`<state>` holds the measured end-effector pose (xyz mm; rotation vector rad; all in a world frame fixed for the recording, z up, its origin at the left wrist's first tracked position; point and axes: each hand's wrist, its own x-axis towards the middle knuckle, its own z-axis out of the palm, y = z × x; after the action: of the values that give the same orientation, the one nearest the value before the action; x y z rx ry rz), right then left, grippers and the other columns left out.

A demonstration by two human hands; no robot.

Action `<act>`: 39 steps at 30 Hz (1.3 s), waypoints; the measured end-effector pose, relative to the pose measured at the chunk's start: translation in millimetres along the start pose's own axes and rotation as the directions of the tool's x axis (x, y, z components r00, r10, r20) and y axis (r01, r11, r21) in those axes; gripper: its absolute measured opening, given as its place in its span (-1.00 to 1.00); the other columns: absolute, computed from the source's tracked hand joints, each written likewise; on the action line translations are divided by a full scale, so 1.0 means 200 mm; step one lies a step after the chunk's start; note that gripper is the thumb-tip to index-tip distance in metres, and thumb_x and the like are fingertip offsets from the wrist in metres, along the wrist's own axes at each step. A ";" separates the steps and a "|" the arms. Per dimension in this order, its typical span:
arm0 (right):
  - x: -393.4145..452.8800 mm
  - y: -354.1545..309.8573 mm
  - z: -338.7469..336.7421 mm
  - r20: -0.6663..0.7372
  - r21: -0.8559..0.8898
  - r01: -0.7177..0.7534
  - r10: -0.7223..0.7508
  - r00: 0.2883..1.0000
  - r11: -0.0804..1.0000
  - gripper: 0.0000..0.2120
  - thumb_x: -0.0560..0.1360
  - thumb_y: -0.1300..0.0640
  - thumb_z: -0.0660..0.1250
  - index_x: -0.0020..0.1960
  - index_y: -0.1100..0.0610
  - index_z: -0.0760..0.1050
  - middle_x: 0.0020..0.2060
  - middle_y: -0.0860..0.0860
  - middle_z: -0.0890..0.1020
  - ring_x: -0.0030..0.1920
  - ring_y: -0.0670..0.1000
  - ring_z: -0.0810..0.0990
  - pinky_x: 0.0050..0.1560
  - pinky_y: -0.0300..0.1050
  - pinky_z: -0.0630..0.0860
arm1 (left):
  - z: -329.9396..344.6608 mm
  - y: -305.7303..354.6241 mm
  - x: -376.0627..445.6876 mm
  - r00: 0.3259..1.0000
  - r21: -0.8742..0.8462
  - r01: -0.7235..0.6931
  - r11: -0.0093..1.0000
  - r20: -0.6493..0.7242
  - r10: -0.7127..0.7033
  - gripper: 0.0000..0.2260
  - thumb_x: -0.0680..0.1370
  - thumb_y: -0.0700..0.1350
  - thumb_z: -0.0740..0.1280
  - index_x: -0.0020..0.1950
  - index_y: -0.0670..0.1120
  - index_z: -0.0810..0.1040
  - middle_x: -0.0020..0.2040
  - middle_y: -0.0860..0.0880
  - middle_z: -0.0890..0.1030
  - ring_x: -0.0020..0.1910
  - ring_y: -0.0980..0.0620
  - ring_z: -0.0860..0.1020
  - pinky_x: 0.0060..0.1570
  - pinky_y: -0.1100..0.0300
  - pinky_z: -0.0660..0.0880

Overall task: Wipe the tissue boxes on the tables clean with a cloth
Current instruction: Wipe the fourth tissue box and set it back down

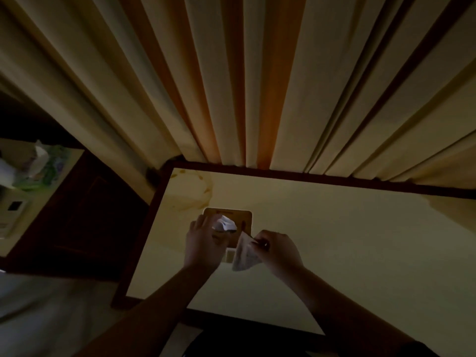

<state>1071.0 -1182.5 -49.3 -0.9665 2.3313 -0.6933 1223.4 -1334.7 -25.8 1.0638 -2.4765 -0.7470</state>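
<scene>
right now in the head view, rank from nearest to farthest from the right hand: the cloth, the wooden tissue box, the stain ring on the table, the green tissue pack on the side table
1. cloth: pinched in the right hand itself.
2. wooden tissue box: just left of that hand, under the left hand.
3. stain ring: table's far left corner, beyond the box.
4. green tissue pack: far left, on the separate side table.
</scene>
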 end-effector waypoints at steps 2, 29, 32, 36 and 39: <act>0.03 0.00 0.00 -0.015 -0.033 -0.013 0.013 1.000 0.999 -0.79 0.53 -0.17 0.42 -0.07 -0.03 0.62 -0.19 -0.12 0.66 -0.13 -0.09 0.63 -0.23 -0.17 0.38 | 0.00 -0.03 0.09 0.997 0.152 -0.075 0.986 0.026 0.072 -0.59 0.47 -0.13 0.52 0.30 0.01 0.58 0.24 0.00 0.61 0.14 -0.11 0.52 0.05 -0.01 0.52; 0.02 -0.08 0.21 -0.275 -0.314 0.113 -0.204 0.939 0.943 -0.78 0.43 0.07 0.54 -0.08 -0.02 0.50 -0.06 -0.02 0.52 -0.02 0.10 0.53 -0.42 -0.07 0.44 | -0.02 -0.05 0.46 0.678 0.378 -0.596 0.708 0.710 0.192 -0.77 0.62 -0.03 0.25 0.02 -0.03 0.71 -0.06 -0.06 0.64 0.11 -0.08 0.48 -0.08 0.09 0.20; 0.02 -0.09 0.25 -0.242 -0.387 0.139 -0.247 0.938 0.911 -0.84 0.43 0.09 0.58 -0.14 -0.03 0.59 -0.20 -0.07 0.54 -0.13 0.10 0.57 -0.47 -0.10 0.41 | -0.03 -0.10 0.45 0.613 0.321 -0.645 0.693 0.759 0.219 -0.78 0.60 0.01 0.24 0.06 0.02 0.67 -0.08 -0.01 0.63 0.11 -0.09 0.46 -0.01 0.04 0.22; 0.00 -0.09 0.28 -0.225 -0.401 0.121 -0.226 0.948 0.908 -0.86 0.46 0.08 0.52 -0.01 -0.07 0.64 -0.12 -0.08 0.56 -0.10 0.06 0.57 -0.45 -0.11 0.44 | -0.01 -0.12 0.43 0.549 0.323 -0.673 0.665 0.821 0.156 -0.72 0.63 0.04 0.19 0.14 0.01 0.66 0.06 -0.03 0.66 0.29 -0.13 0.42 0.36 -0.06 0.23; -0.01 -0.10 0.28 -0.210 -0.410 0.138 -0.241 0.947 0.901 -0.85 0.48 0.07 0.49 0.04 -0.06 0.65 -0.08 -0.08 0.58 -0.09 0.05 0.56 -0.43 -0.07 0.49 | 0.01 -0.10 0.41 0.542 0.349 -0.680 0.645 0.831 0.122 -0.62 0.67 0.09 0.12 0.05 -0.07 0.68 0.05 -0.07 0.66 0.33 -0.16 0.39 0.43 -0.15 0.20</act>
<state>1116.9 -1208.3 -77.0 -1.3690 2.6933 -0.4506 1179.1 -1406.5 -31.7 0.1468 -3.7066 -0.1031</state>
